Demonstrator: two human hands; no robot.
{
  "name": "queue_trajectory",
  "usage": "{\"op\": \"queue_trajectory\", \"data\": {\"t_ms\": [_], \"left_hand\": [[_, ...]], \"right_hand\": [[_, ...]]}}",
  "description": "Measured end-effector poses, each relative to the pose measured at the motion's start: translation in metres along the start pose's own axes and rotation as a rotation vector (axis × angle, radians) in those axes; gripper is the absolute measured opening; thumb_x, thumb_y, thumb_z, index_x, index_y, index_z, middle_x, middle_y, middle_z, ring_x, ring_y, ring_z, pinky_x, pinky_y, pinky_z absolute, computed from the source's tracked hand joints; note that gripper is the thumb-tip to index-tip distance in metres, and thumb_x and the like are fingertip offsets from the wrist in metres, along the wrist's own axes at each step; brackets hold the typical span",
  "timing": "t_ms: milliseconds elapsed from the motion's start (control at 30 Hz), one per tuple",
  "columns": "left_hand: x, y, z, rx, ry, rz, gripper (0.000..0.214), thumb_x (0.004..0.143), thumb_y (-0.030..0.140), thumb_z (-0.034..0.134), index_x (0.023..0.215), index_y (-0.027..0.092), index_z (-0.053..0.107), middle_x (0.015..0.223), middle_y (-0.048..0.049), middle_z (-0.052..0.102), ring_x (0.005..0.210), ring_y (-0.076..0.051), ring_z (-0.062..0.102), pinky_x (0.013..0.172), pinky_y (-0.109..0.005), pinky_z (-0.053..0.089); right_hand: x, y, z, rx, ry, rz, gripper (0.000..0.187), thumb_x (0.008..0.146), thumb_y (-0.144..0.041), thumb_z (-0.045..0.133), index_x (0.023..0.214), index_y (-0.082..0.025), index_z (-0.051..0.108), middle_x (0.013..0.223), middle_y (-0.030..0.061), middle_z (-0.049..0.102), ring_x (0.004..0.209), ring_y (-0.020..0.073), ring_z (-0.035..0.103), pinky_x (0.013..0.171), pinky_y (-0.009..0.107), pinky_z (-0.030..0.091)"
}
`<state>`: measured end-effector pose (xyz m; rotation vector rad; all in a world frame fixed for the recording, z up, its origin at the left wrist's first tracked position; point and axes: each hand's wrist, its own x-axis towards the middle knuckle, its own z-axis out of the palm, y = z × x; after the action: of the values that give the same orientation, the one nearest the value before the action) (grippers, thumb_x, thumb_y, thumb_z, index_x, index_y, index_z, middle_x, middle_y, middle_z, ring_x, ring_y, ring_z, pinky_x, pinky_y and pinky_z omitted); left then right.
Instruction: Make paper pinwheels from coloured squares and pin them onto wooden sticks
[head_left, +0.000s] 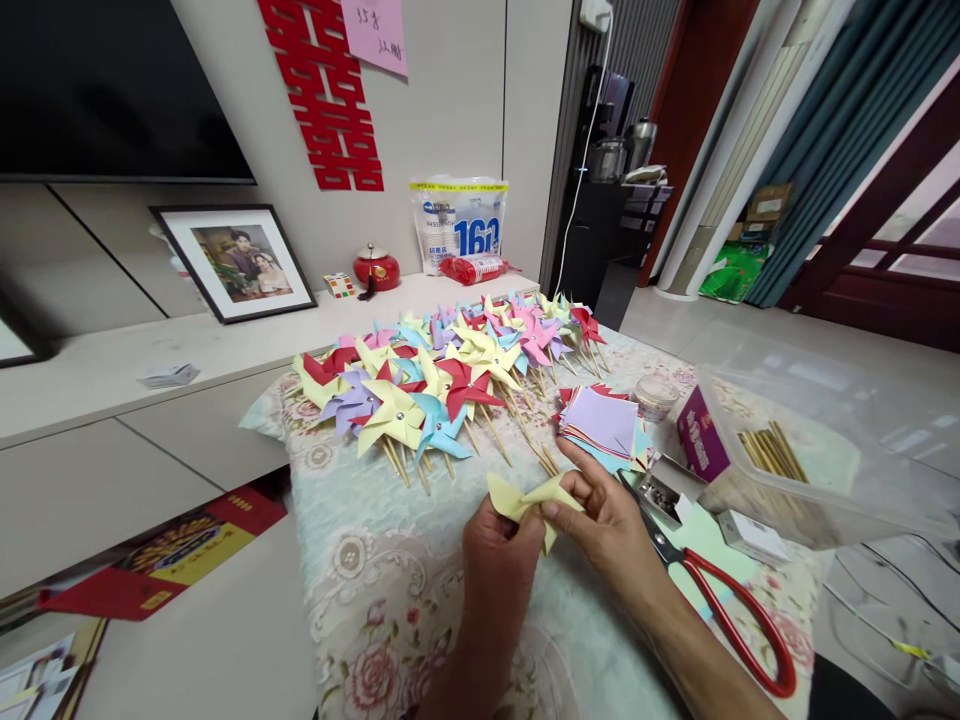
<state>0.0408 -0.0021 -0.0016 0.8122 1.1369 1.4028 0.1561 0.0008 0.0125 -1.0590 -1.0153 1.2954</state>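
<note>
Between my two hands is a pale yellow paper pinwheel (525,497), its blades partly folded in to the middle. My left hand (501,555) pinches it from the left, thumb near the centre. From the right, my right hand (611,520) grips a folded corner with thumb and fingers. Just beyond lie several bare sticks (550,460) and a stack of coloured paper squares (602,420). Red-handled scissors (739,610) rest beside my right forearm, close to a small box of metal pins (660,497). Finished pinwheels (465,385) on sticks cover the far part of the table.
A clear plastic bin (787,500) holding sticks stands at the table's right. Near it are a small white box (752,538) and a round clear tub (656,395). A flowered cloth (390,620) covers the table. Behind runs a low cabinet (97,375) with a framed photo (234,262).
</note>
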Motion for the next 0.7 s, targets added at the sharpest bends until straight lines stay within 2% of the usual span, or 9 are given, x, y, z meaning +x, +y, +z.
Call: {"op": "queue_trajectory", "data": {"t_ms": [167, 400, 600, 700], "left_hand": [[-0.0003, -0.0002, 0.0033, -0.053, -0.002, -0.01, 0.024, 0.067, 0.019, 0.074, 0.09, 0.014, 0.074, 0.083, -0.0059, 0.081, 0.075, -0.022, 0.072, 0.072, -0.029, 0.056], [0.0002, -0.002, 0.0025, -0.026, -0.001, -0.022, 0.026, 0.068, 0.019, 0.074, 0.093, 0.013, 0.073, 0.084, -0.0063, 0.081, 0.076, -0.023, 0.073, 0.071, -0.03, 0.056], [-0.0018, -0.0043, 0.0001, 0.0, 0.02, -0.033, 0.025, 0.07, 0.022, 0.074, 0.093, 0.013, 0.073, 0.074, -0.0037, 0.078, 0.068, -0.021, 0.069, 0.068, -0.03, 0.056], [-0.0025, -0.0031, 0.0004, 0.004, 0.007, -0.04, 0.024, 0.069, 0.023, 0.075, 0.091, 0.013, 0.073, 0.076, -0.0046, 0.078, 0.067, -0.021, 0.068, 0.067, -0.031, 0.055]], "right_hand": [[-0.0012, 0.001, 0.0, -0.014, 0.006, 0.001, 0.078, 0.077, -0.031, 0.08, 0.146, -0.022, 0.044, 0.084, -0.0026, 0.065, 0.077, 0.017, 0.064, 0.073, 0.031, 0.049], [-0.0023, -0.0031, 0.002, -0.019, 0.01, 0.035, 0.079, 0.075, -0.034, 0.081, 0.144, -0.02, 0.045, 0.086, -0.0011, 0.066, 0.078, 0.0169, 0.064, 0.071, 0.029, 0.05], [-0.0012, -0.0054, 0.0033, -0.013, 0.015, 0.059, 0.08, 0.071, -0.034, 0.083, 0.141, -0.019, 0.048, 0.086, -0.0009, 0.067, 0.082, 0.0175, 0.064, 0.076, 0.03, 0.048], [-0.0015, -0.0048, 0.0024, -0.003, 0.01, 0.047, 0.076, 0.072, -0.033, 0.083, 0.14, -0.019, 0.05, 0.082, -0.003, 0.065, 0.079, 0.016, 0.063, 0.076, 0.029, 0.047]]}}
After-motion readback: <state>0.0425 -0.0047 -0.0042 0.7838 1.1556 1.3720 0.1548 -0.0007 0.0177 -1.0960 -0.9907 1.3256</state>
